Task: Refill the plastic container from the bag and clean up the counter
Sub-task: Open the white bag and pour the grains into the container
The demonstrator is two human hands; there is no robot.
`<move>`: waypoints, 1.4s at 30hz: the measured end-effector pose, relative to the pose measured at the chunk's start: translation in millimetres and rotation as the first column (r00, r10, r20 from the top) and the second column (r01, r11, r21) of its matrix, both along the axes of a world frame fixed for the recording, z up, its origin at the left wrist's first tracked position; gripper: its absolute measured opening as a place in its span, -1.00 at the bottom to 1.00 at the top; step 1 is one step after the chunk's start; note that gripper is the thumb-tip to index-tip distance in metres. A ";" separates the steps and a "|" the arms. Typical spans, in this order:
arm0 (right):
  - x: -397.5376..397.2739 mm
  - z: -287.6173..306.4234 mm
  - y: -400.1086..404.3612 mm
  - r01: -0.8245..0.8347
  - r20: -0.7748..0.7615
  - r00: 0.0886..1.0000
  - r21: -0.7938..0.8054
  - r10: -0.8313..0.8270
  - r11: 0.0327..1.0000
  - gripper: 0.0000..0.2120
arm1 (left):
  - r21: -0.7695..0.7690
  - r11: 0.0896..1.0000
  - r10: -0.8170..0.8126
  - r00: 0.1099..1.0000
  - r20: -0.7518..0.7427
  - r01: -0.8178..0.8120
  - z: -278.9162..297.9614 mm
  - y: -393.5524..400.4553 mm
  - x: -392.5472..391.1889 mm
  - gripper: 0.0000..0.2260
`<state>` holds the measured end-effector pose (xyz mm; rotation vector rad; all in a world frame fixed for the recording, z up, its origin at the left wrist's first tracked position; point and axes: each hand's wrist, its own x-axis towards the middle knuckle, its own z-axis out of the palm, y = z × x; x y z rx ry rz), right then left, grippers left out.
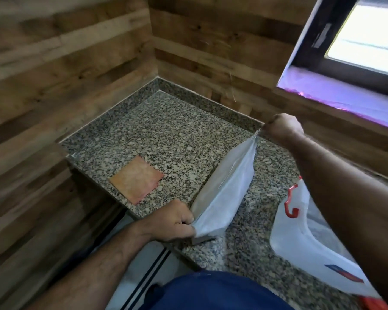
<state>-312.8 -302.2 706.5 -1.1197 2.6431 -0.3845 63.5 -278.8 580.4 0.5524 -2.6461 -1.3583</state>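
Note:
A white bag [224,191] is stretched flat above the speckled granite counter [166,135]. My left hand [177,221] pinches its near corner by the counter's front edge. My right hand [282,126] pinches the far corner, raised near the back wall. The bag looks slack and thin. A clear plastic container [305,240] with a red clip and a red and blue label lies at the right, partly hidden under my right forearm.
An orange square cloth [136,179] lies flat on the counter left of the bag, near the front edge. Wood-panel walls close the left and back sides. A window [365,36] sits at the upper right above a ledge.

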 end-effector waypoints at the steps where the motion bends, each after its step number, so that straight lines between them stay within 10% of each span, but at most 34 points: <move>1: -2.1 -0.9 -2.3 -0.003 0.020 1.000 -0.017 0.003 1.000 -0.72 | 0.036 0.999 0.011 1.000 0.029 -0.012 1.3 -0.4 -0.1 -0.63; 12: 35.8 -11.2 33.3 0.144 0.095 0.983 0.132 -0.157 0.981 0.23 | 0.208 0.858 0.490 0.870 -0.053 -0.470 25.3 0.9 -23.3 -0.22; 20: 78.6 -41.8 42.2 0.085 0.549 0.816 0.190 -0.178 0.978 0.20 | 0.048 0.926 0.352 0.901 0.252 -0.375 46.1 -19.3 -77.3 -0.39; 27: 91.0 -43.4 24.5 0.123 0.402 0.889 0.249 -0.218 0.961 -0.22 | -0.259 0.965 0.110 0.952 0.286 -0.033 39.9 -12.3 -103.4 -0.77; 32: 90.8 -44.7 19.3 0.185 0.277 0.926 0.261 -0.257 0.947 -0.68 | 0.028 0.999 0.014 0.986 0.167 -0.018 17.2 -27.8 -93.1 -0.69; 42: 104.9 -27.8 27.4 -0.002 0.074 0.997 0.241 -0.016 0.971 -0.52 | 0.377 0.894 0.249 0.968 0.030 -0.242 9.9 -86.1 -88.8 -0.56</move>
